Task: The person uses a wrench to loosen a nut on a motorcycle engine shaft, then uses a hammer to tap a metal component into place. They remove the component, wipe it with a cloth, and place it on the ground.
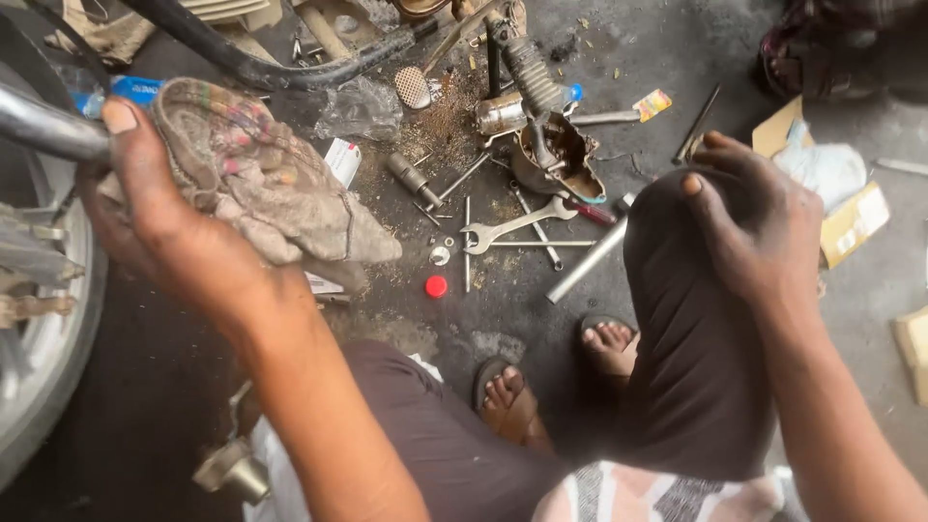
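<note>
My left hand (159, 227), at 9 o'clock: closed on a dirty rag (266, 188), thumb pressed to a metal tube (43, 126) running off the left edge. My right hand (754, 227), at 3 o'clock: empty, fingers spread loosely over my knee (691, 319). On the floor at 12 o'clock: spanner (512, 224), several rods (590, 261), oily engine part (556, 155). Near centre: red cap (437, 286). Wheel (43, 329) at 8 o'clock. Cardboard (851, 222) at 3 o'clock.

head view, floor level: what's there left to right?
wheel → left hand holding dirty rag → red cap → open-ended spanner → right hand on knee → cardboard scrap
</note>
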